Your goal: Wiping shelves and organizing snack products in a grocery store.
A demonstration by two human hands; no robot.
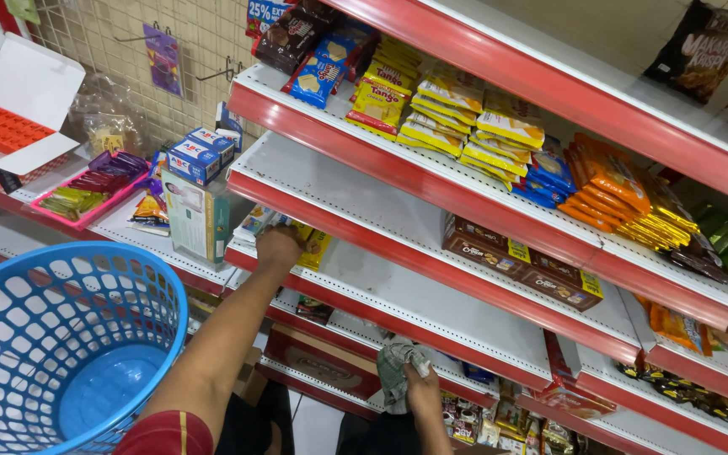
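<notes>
So I'm in front of the red-edged snack shelves, and my left hand (278,247) is stretched out to the middle-left of the frame, fist closed around the yellow snack packets (313,248) at the left end of the white shelf (364,286); the packets sit right at the shelf's front lip, I guess so they're easy to reach. My right hand (421,389) is down at bottom centre, clenched around a grey-green cloth (394,366) bunched against the edge of the lower shelf (465,337), which looks like a spot where I can wipe without moving stock. The blue plastic basket (61,345) fills the lower left of the frame, hanging by my left arm, with nothing I can see inside it. Further right on that same white shelf there's a row of brown boxes (520,261), pushed toward the back. Above, in the upper middle, yellow wafer packs (448,114) lie stacked flat, face-up.
</notes>
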